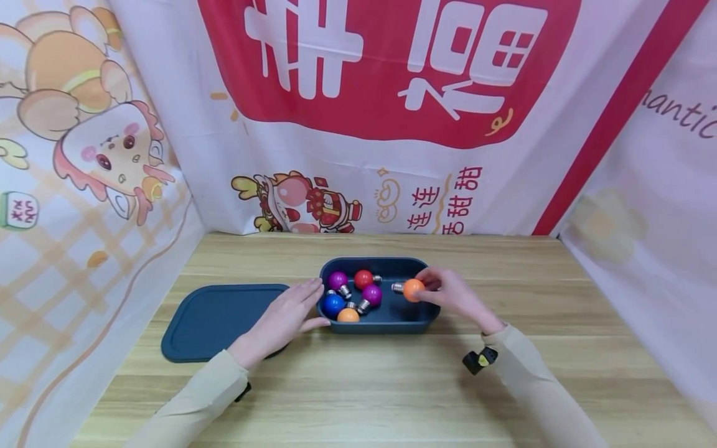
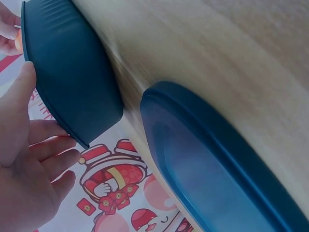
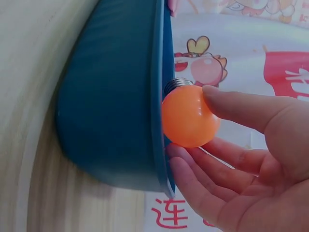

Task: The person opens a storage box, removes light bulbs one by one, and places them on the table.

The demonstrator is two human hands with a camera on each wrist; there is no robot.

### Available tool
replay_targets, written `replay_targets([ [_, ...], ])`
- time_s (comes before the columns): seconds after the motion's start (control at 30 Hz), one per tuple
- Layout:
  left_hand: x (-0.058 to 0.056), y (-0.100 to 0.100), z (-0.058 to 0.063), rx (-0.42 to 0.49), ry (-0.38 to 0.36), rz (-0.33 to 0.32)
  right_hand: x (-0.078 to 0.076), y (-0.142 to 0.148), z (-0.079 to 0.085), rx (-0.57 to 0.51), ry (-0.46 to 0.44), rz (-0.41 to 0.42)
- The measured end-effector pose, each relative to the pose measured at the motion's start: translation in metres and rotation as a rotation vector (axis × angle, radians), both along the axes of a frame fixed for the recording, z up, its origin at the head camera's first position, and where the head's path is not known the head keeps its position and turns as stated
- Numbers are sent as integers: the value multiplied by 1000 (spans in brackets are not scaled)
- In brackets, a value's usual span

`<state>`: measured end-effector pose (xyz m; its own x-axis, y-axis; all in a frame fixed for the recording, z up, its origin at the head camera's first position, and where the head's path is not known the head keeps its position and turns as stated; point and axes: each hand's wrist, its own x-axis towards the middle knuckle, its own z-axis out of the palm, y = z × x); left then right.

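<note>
I see the right hand (image 1: pixel 452 292) pinching an orange bulb (image 1: pixel 414 290) at the right end of the box (image 1: pixel 386 327). The left hand (image 1: pixel 290 314), fingers extended, touches its left rim. Five more bulbs (image 1: pixel 371 294) lie inside.

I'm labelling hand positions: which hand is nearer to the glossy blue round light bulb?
Left. The left hand touches the rim of the dark blue rounded container beside the blue bulb; the right hand is at the container's opposite end, pinching an orange round light bulb.
</note>
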<state>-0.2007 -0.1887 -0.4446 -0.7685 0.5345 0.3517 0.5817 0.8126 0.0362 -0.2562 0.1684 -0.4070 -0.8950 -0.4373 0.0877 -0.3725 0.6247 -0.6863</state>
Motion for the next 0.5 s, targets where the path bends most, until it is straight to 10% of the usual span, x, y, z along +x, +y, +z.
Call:
replay_targets([
  [0.5, 0, 0, 0, 27, -34, 6, 0, 31, 4, -38, 4, -121],
])
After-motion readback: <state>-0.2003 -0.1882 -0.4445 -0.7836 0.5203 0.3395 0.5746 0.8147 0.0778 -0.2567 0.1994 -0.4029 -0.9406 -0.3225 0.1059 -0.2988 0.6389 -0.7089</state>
